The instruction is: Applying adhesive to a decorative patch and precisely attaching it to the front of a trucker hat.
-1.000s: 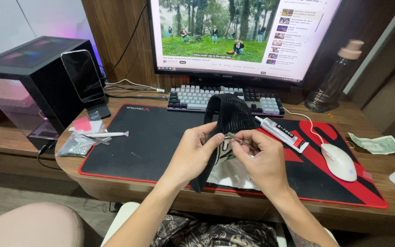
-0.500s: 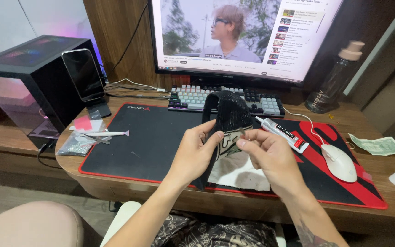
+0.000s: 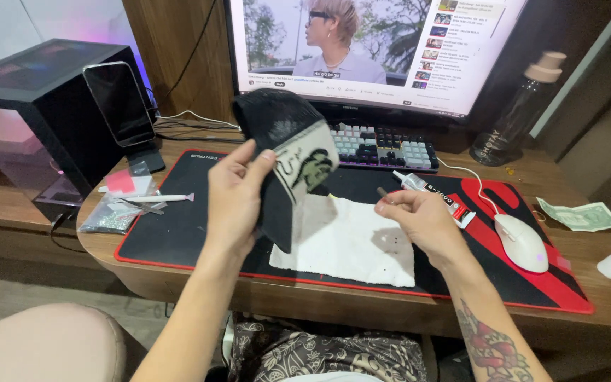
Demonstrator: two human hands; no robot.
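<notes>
I see a black cap (image 3: pixel 277 134) with a white front panel that carries a dark green and black figure. Under it lies a white cloth (image 3: pixel 358 244) with some small dark spots. The desk mat (image 3: pixel 178 226) is black with a red edge and a big red shape on its right side. The mouse (image 3: pixel 521 242) is white, the keyboard (image 3: pixel 390 147) has grey and white keys, and the table (image 3: pixel 602 297) is brown wood. On my right forearm (image 3: pixel 493 346) I see a red and green tattoo.
</notes>
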